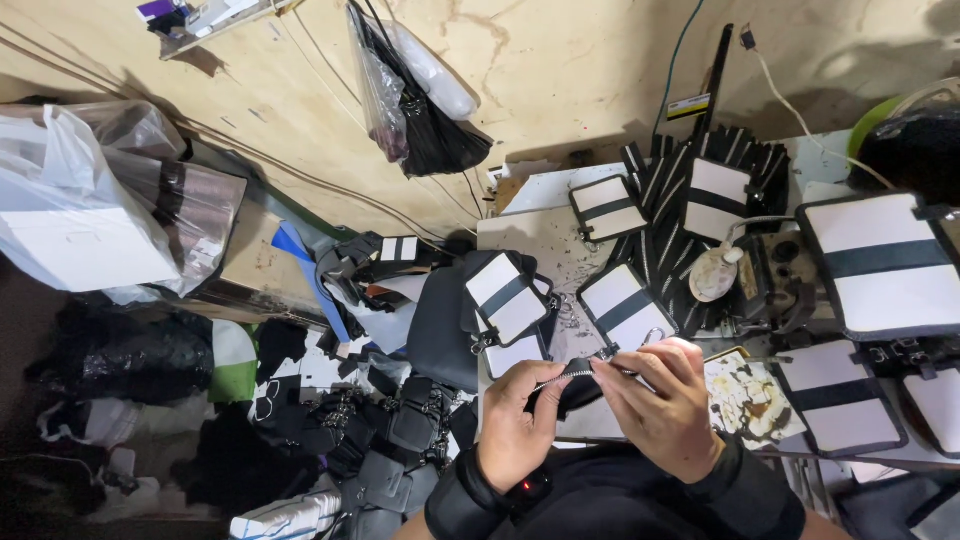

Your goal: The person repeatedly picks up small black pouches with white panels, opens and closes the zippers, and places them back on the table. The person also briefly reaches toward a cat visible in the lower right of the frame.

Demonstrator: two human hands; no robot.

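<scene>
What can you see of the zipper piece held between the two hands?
The zipper strip is a short, thin, silvery-grey length, lying nearly level and tilted slightly up to the right. The left hand pinches its left part, and the right hand pinches its right end. Behind it hangs a dark fabric piece. The teeth are too small to make out.

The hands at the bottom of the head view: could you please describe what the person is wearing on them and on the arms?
Both hands are bare, with no gloves or rings visible. The left hand has a dark wristband with a small red light, above a wide black cuff. The right hand comes out of a black sleeve that ends at the wrist.
</scene>
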